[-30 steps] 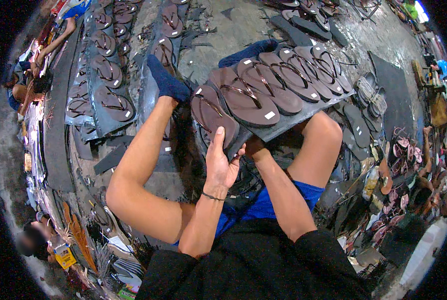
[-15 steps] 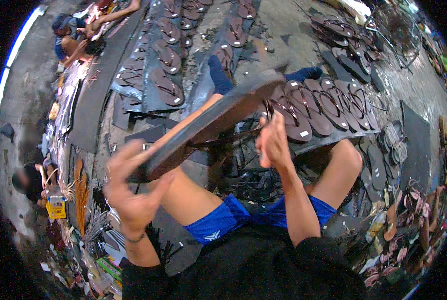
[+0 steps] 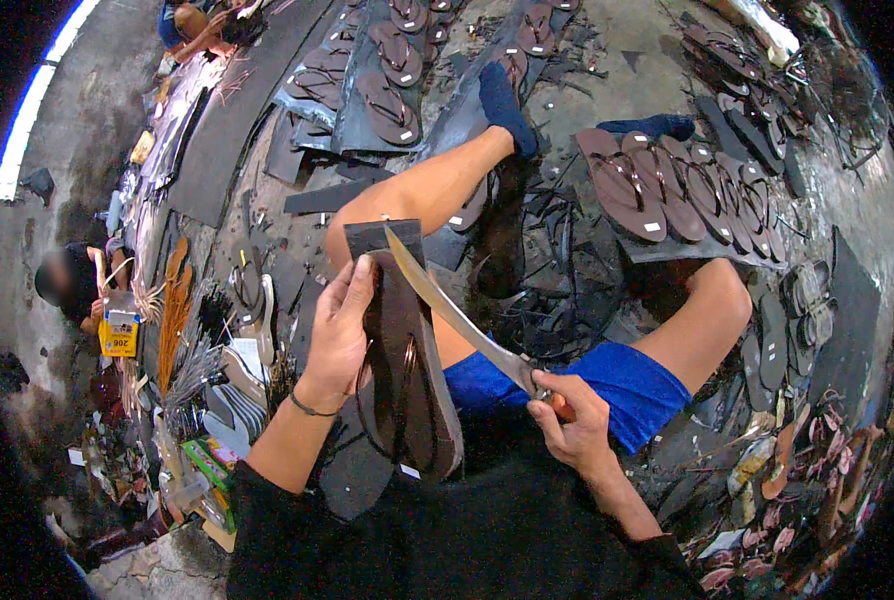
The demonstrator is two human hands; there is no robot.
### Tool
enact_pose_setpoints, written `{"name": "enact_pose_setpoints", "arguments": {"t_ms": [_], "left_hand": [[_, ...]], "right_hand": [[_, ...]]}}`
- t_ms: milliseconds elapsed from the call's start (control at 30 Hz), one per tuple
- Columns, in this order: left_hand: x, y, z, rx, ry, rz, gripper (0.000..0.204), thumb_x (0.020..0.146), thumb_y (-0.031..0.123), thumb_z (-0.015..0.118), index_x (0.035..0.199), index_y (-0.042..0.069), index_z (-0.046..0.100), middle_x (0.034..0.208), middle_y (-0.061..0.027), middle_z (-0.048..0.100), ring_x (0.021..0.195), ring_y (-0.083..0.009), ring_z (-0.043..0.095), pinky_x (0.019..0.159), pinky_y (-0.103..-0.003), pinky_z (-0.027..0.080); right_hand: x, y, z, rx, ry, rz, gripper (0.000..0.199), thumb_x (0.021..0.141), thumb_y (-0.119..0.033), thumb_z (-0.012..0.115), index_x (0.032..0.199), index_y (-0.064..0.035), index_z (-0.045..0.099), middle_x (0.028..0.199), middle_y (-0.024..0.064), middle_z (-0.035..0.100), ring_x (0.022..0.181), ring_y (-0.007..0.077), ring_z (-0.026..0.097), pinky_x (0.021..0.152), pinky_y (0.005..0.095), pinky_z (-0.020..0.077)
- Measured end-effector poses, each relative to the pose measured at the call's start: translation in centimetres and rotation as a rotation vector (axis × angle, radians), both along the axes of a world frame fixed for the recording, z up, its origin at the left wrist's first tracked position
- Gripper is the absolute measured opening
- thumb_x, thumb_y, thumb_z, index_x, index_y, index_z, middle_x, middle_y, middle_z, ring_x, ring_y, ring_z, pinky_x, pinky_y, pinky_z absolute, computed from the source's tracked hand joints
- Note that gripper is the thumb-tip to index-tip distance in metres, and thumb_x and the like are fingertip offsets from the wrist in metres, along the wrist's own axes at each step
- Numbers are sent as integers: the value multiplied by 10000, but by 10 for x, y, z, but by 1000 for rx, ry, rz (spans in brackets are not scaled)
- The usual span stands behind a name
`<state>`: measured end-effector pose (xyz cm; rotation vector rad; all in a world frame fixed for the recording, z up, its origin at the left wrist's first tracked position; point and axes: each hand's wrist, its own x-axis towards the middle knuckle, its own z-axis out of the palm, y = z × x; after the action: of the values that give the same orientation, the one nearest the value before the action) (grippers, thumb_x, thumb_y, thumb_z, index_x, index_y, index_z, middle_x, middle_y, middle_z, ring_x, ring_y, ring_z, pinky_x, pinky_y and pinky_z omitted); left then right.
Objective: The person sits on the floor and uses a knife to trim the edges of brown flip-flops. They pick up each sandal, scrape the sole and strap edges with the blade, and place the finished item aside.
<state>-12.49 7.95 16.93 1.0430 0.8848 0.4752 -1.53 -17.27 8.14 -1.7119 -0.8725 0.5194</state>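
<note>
My left hand (image 3: 339, 330) is closed on the upper end of a brown flip-flop (image 3: 395, 315), thumb on its face. The flip-flop stands nearly upright over my lap, its dark strap and a small white label showing. A dark, square-cornered edge of sole material (image 3: 367, 238) sticks out at its top. In my right hand (image 3: 579, 425) is a knife (image 3: 454, 312) with a long curved blade and an orange-red handle, mostly covered by my fingers. The blade's tip lies at the flip-flop's square top end; whether it touches I cannot tell.
A row of brown flip-flops (image 3: 627, 190) lies on a dark sheet beyond my right knee. More flip-flops (image 3: 387, 105) stand in rows ahead. Dark offcuts (image 3: 557, 225) litter the floor between my legs. Two other people sit on the left, one beside a yellow container (image 3: 119, 335).
The flip-flop has swung from a slant across my body to nearly upright, lower and closer to me. My right hand has left its strap area and now holds the knife.
</note>
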Motion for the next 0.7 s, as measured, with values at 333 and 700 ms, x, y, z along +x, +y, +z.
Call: {"name": "enact_pose_setpoints", "arguments": {"t_ms": [333,700], "left_hand": [[-4,-12,-17,104,96,-193,398,1010,236,467,1313,-22,452,1206,-32,575,1098,-107,522,976,-262,395],[11,-20,-18,49,110,-434,323,952,184,576,1202,-11,513,1107,-44,606,1031,-127,541,929,-291,416]], "right_hand": [[7,2,0,-49,-273,-35,359,726,-149,784,1057,-71,673,908,94,686,650,213,629,568,307,522],[99,39,97,-312,-77,297,250,800,-183,734,1009,-55,686,751,135,666,617,235,625,566,312,489]]}}
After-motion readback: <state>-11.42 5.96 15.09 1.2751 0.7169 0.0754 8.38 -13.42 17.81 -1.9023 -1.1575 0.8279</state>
